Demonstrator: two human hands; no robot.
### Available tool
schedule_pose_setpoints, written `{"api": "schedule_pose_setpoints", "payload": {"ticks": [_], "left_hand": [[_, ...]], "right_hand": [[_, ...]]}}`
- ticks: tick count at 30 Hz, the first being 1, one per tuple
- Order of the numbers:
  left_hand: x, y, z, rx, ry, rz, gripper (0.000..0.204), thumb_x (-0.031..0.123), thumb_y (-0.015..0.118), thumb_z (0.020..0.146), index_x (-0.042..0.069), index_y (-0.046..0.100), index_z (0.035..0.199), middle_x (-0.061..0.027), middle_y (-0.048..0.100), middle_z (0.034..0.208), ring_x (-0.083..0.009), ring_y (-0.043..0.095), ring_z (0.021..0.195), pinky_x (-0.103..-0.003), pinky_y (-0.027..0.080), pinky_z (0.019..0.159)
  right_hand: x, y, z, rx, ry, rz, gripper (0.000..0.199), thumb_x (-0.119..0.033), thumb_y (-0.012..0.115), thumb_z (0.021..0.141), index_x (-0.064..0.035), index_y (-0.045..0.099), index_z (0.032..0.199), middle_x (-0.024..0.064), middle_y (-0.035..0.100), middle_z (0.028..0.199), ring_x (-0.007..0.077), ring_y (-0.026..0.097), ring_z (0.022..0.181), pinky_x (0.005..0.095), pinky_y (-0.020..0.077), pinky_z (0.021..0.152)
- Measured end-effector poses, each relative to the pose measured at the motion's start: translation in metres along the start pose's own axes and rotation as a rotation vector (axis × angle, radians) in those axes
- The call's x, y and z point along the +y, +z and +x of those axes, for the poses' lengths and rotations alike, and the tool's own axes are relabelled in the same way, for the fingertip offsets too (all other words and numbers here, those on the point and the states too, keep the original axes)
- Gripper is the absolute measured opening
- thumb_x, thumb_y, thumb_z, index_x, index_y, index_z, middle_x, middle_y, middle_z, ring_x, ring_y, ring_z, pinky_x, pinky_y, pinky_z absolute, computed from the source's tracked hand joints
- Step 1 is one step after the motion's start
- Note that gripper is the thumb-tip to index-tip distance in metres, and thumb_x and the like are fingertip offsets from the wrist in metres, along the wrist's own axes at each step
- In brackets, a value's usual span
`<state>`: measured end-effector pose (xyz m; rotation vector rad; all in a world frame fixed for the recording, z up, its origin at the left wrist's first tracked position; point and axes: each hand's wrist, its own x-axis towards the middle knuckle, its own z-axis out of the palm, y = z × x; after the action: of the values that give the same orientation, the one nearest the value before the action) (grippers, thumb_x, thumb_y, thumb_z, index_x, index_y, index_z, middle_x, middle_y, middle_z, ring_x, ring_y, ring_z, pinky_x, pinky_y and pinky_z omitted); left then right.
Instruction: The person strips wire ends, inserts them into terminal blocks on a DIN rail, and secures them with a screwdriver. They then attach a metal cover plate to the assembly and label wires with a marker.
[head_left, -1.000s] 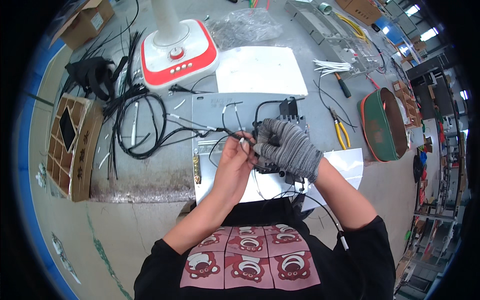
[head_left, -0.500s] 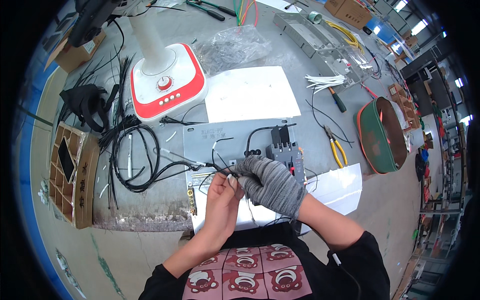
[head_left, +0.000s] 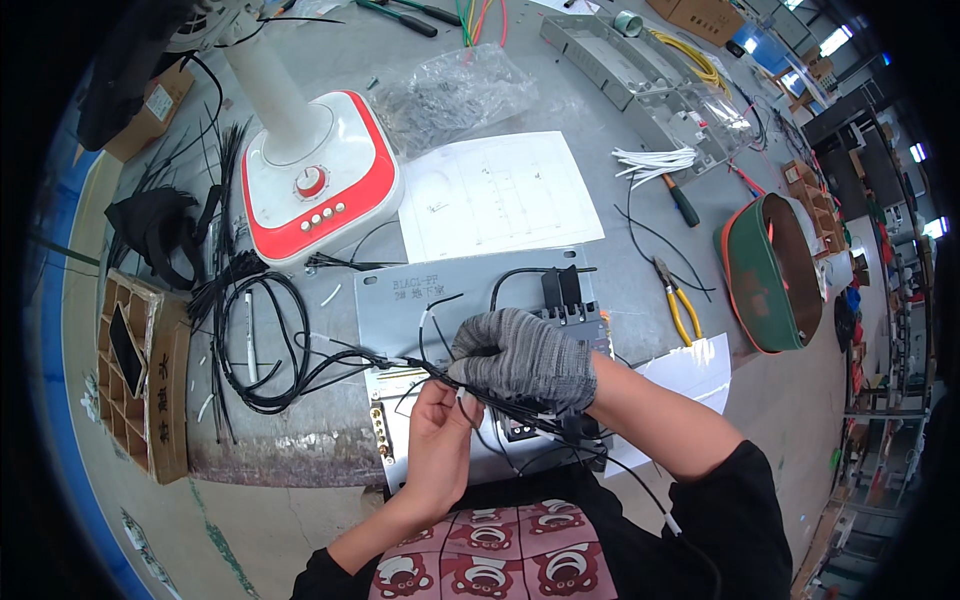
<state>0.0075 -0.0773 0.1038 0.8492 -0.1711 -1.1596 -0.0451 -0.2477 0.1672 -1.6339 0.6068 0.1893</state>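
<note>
Over a grey metal mounting plate, both my hands are at a bundle of black wires. My right hand, in a grey knitted glove, is closed round the bundle, whose loose ends fan out below it to the right. My bare left hand pinches a thin black wire with a white sleeve just under the bundle. Behind the glove stands a black circuit breaker, partly hidden. A brass terminal strip sits at the plate's left edge. The bundle runs left into a coil of black cable.
A white and red fan base stands at the back left, near a divided cardboard box. Paper sheets lie behind the plate. To the right are yellow-handled pliers, a screwdriver and a green container.
My gloved hand has shifted slightly left and now grips the bundle from above. More wire ends show below it to the right. My left hand keeps pinching, slightly lower.
</note>
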Motion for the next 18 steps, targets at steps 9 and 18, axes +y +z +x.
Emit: {"api": "schedule_pose_setpoints", "payload": {"ticks": [9, 18], "left_hand": [[0.005, 0.015, 0.002, 0.098, -0.025, -0.057, 0.012, 0.006, 0.054, 0.096, 0.003, 0.055, 0.108, 0.0012, 0.060, 0.095, -0.0043, 0.047, 0.077, -0.021, 0.037, 0.071], [0.004, 0.000, -0.001, 0.006, -0.028, -0.043, 0.025, 0.015, 0.054, 0.098, 0.007, 0.052, 0.122, -0.0038, 0.060, 0.117, -0.0151, 0.056, 0.111, -0.035, 0.039, 0.099]], "right_hand": [[-0.008, 0.006, -0.009, 0.082, -0.142, -0.246, 0.019, -0.018, 0.066, 0.078, -0.0032, 0.057, 0.085, 0.0141, 0.062, 0.073, 0.0320, 0.062, 0.071, 0.0386, 0.0508, 0.068], [-0.006, 0.009, -0.005, 0.047, -0.158, -0.118, 0.020, -0.018, 0.066, 0.083, -0.0015, 0.058, 0.090, 0.0136, 0.062, 0.078, 0.0298, 0.062, 0.073, 0.0359, 0.0514, 0.073]]}}
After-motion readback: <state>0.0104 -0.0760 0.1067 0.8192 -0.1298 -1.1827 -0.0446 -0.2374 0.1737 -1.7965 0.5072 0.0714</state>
